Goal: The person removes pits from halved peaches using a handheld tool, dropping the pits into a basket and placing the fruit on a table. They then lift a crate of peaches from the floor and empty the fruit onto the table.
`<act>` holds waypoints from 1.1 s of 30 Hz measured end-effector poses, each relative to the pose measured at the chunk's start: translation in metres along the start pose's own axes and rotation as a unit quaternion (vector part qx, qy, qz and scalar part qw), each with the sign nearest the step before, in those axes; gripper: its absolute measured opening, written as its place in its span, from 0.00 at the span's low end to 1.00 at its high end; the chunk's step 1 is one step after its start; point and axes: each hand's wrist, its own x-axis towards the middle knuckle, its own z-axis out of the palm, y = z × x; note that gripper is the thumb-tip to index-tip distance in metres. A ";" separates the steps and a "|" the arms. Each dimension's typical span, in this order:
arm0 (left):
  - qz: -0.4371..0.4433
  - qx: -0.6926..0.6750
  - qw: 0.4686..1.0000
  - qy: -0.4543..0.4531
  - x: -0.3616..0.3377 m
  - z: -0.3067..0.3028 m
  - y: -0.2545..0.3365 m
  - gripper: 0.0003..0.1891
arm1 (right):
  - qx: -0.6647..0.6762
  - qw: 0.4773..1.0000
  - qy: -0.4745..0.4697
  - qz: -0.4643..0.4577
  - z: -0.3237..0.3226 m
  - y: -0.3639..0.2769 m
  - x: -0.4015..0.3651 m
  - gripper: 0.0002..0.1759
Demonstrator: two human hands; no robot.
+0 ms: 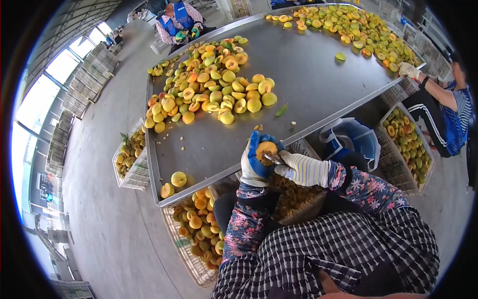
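My left hand (pixel 253 164), in a white glove with blue coating, is closed around a halved yellow peach (pixel 267 149), its cut face turned up. In a striped knit glove, my right hand (pixel 306 170) grips a small metal tool (pixel 272 158) whose tip meets the middle of the cut face; the tool's exact kind is mostly hidden by the fingers. Both hands are just off the near edge of the metal table (pixel 308 89). Below them, a crate (pixel 303 207) holds brownish-yellow scraps or fruit pieces.
A pile of peach halves (pixel 214 84) covers the table's left part, another pile (pixel 348 25) its far right. Crates of peaches stand at the left (pixel 132 169), near left (pixel 196 264) and right (pixel 383 172). A blue bag (pixel 356 139) hangs nearby. Co-workers sit far left (pixel 181 20) and right (pixel 455 114).
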 end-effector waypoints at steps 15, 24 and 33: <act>0.091 0.316 0.944 -0.017 -0.007 0.018 -0.006 0.18 | 0.371 0.905 -0.122 0.169 -0.017 -0.014 -0.012 0.25; -0.050 0.070 0.996 0.011 -0.011 0.038 -0.013 0.19 | 0.560 0.798 -0.147 0.166 -0.010 -0.001 -0.027 0.22; 0.155 0.372 0.911 0.089 -0.005 0.031 -0.039 0.11 | 0.468 0.868 -0.068 0.152 -0.007 -0.006 -0.058 0.21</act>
